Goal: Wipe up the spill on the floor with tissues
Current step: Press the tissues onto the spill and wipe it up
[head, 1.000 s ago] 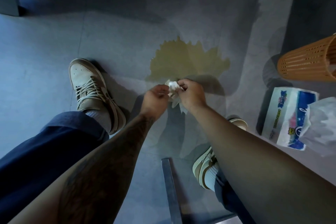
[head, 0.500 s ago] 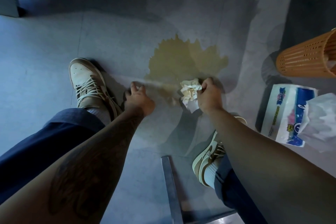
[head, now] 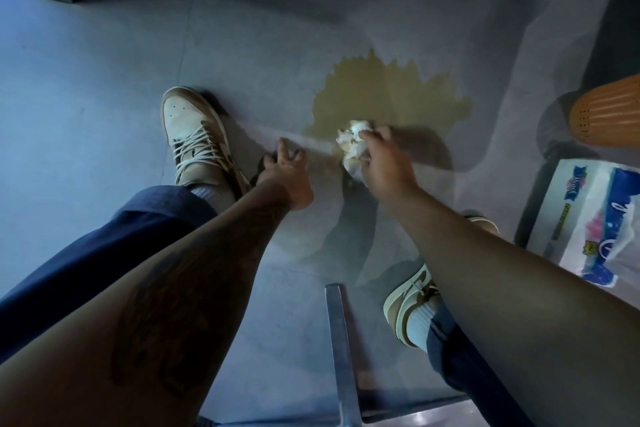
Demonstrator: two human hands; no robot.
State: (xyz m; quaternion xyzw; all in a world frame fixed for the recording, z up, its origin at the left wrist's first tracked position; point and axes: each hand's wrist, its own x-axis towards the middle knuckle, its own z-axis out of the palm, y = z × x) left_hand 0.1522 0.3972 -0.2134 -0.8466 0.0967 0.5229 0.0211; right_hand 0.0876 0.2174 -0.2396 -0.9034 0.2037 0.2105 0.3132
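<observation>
A person's right hand clenches a wadded tissue at the spill's near edge; the puddle spreads beyond this grip, the left hand empty beside it.

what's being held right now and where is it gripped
The right hand pinches a crumpled tissue wad by its right side; the left hand holds nothing.

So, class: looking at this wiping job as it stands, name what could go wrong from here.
The single crumpled white tissue wad in the right hand already looks stained, while most of the yellow-brown puddle remains, so it may just smear liquid. The beige sneaker stands near the wet streak and could track it.
</observation>
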